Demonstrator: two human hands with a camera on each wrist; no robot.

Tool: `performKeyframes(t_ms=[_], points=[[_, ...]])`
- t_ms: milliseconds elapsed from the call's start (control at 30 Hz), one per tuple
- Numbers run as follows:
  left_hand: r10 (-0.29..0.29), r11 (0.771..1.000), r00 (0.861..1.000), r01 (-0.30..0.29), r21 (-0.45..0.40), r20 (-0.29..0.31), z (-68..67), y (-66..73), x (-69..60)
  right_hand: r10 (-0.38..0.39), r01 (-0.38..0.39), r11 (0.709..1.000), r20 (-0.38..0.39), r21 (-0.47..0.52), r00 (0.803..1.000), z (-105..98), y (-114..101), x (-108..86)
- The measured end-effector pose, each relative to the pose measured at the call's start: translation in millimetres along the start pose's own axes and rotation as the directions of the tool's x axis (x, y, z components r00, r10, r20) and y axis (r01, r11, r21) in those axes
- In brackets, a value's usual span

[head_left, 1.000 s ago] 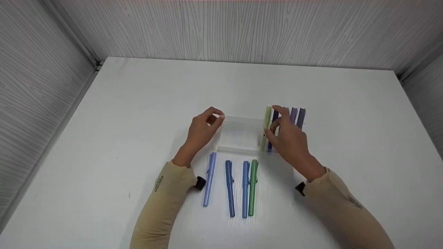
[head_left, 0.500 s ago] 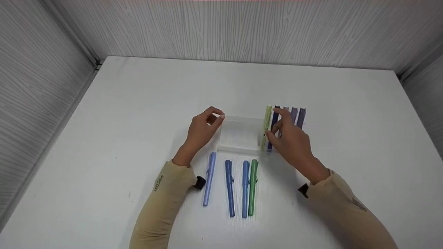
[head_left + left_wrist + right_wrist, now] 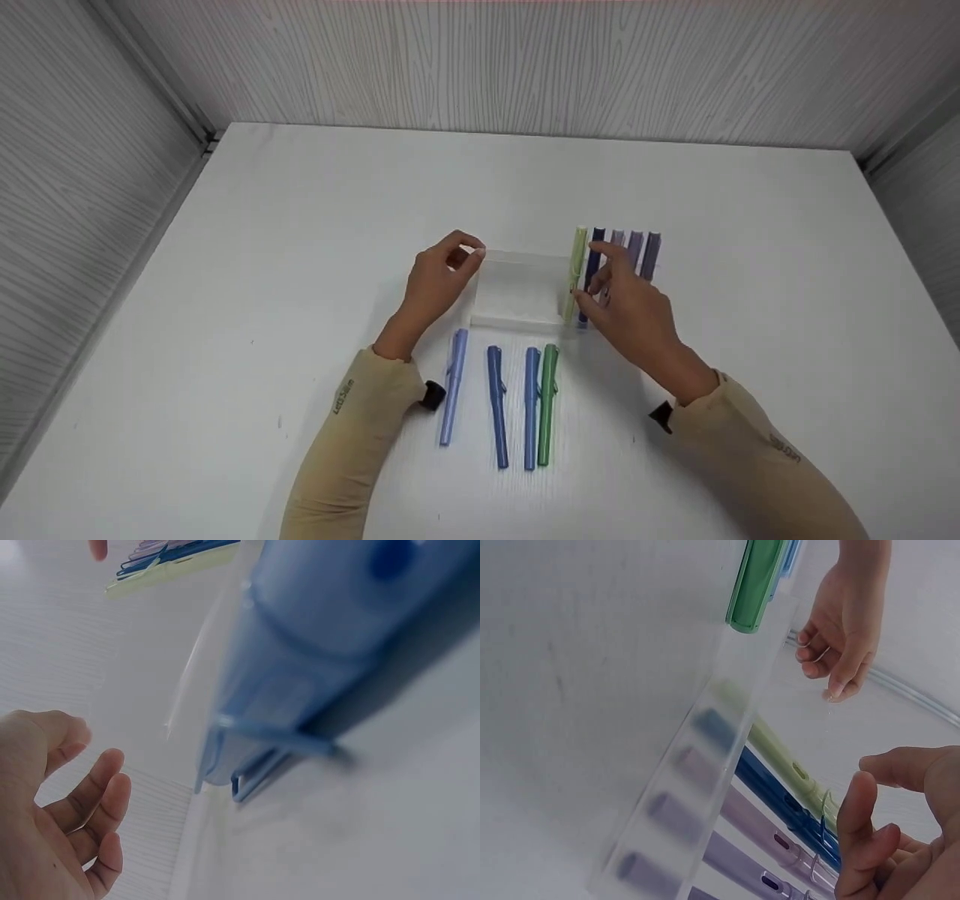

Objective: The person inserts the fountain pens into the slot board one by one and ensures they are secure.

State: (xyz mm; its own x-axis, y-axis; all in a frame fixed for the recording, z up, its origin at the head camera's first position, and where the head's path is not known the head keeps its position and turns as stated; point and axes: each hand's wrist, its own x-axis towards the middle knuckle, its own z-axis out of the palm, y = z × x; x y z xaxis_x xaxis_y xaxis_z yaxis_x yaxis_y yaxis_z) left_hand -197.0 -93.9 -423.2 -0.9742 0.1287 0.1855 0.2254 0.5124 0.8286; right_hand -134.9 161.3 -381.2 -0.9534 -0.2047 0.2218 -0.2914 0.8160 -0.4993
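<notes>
My left hand (image 3: 440, 277) pinches the back left corner of a clear plastic tray (image 3: 517, 325) between thumb and index finger. Several capped pens lie side by side in the tray's right part: a light green pen (image 3: 578, 259), a dark blue pen (image 3: 592, 266) and purple pens (image 3: 739, 870). Over these pens hovers my right hand (image 3: 634, 307), thumb and index finger apart with nothing between them. Its thumb tip is close to the light green pen; I cannot tell if they touch. The right hand hides the lower parts of the purple pens.
In front of the tray lie a light periwinkle pen (image 3: 454, 386), a dark blue pen (image 3: 497, 405), a mid-blue pen (image 3: 532, 409) and a green pen (image 3: 549, 405). The last two nearly touch. Wood-grain panels (image 3: 480, 67) border the white table (image 3: 337, 187).
My right hand has drawn slightly down and right, its index finger uncovering the dark blue pen's top. The light green pen has turned a little in place. My left hand stays put.
</notes>
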Motion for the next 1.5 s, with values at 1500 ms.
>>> performKeyframes(t_ms=[1500], points=[[-0.001, 1.000, 1.000, 0.001, -0.009, -0.005, 0.5, -0.4, 0.5, 0.004, -0.172, 0.937, 0.481, 0.305, 0.877, 10, 9, -34.4]])
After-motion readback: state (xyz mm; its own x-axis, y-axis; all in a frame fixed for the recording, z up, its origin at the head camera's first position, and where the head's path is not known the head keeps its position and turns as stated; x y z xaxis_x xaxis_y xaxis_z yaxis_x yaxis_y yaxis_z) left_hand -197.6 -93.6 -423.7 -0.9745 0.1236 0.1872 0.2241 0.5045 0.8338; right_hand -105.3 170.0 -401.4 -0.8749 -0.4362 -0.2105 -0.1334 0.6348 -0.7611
